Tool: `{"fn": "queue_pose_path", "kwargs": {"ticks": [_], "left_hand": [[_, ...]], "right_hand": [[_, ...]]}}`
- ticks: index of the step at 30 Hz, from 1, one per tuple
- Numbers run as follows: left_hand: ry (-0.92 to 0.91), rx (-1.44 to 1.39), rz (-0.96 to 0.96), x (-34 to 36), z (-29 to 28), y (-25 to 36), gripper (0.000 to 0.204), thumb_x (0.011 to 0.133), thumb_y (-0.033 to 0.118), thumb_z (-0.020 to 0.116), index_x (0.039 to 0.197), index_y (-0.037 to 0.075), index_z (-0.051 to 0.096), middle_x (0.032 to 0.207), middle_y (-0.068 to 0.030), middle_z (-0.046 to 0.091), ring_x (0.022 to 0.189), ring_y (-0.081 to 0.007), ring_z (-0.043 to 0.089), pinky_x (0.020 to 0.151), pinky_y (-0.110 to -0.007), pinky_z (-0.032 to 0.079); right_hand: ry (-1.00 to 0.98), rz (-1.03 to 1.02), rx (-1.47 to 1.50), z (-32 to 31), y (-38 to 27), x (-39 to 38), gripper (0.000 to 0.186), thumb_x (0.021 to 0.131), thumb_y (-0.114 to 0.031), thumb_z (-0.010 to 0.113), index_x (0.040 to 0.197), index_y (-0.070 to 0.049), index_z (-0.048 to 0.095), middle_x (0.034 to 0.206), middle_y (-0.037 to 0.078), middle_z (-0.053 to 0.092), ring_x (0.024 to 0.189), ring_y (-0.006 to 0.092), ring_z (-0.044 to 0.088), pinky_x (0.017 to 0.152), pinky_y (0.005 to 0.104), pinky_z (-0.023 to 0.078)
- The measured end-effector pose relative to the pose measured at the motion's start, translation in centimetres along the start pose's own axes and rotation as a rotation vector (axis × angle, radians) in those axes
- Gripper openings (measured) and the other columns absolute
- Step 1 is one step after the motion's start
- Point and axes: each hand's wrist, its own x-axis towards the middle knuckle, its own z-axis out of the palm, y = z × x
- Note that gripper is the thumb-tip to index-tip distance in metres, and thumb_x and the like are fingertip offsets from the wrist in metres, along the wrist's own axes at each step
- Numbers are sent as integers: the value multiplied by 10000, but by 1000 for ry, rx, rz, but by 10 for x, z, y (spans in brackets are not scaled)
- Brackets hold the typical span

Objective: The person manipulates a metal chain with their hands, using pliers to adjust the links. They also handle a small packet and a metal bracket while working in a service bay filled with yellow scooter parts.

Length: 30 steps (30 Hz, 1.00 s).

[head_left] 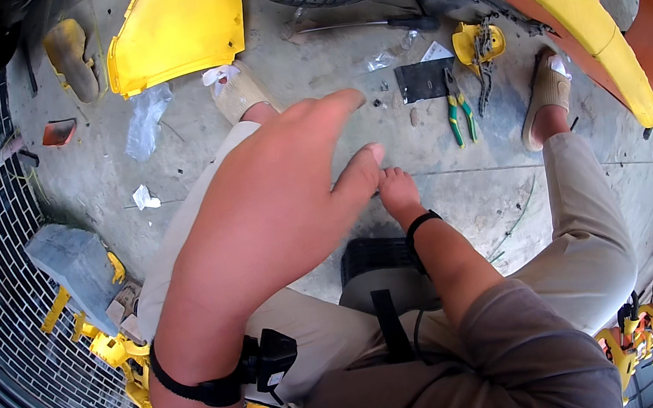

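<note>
Pliers (453, 92) on the floor beyond your right hand (400, 191)

A dark chain (483, 81) lies partly across a yellow dish-shaped part (498, 40) and trails onto the floor; the clear plastic bag's (147, 125) contents can't be made out. The label (276, 379) on your left wrist device is too small to read. Your left hand (276, 182) is raised near the camera, thumb and fingers parted around bare air. Your right-hand fingers are bunched; whether they grip anything, you can't tell. The green-handled pliers touch or nearly touch the black plate (420, 83).

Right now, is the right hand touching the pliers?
Apart: the head view shows a strip of floor between the right hand and the pliers.
</note>
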Motion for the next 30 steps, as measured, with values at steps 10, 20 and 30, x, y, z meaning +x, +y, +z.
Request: {"fn": "queue_pose_path", "kwargs": {"ticks": [10,20,30], "left_hand": [[-57,63,147,1,1,11,471,966,330,607,1318,17,587,1269,-213,634,1153,-377,610,985,-424,491],[-61,26,182,21,-2,40,507,967,357,590,1341,16,566,1290,-244,617,1205,-403,580,1030,-448,462],[-100,-320,230,39,19,81,556,1001,489,551,1308,27,576,1075,-178,701,970,-316,687,844,-412,525]], "right_hand": [[-205,41,370,20,50,12,246,837,-195,612,986,-23,707,1042,219,695,1014,411,644,888,461,522],[-74,52,634,-305,45,-35,331,790,-263,700,988,3,685,915,170,686,855,309,650,805,396,512],[117,44,1678,-421,26,-105,214,954,-212,636,982,1,640,780,64,636,602,118,497,544,242,364]]}}
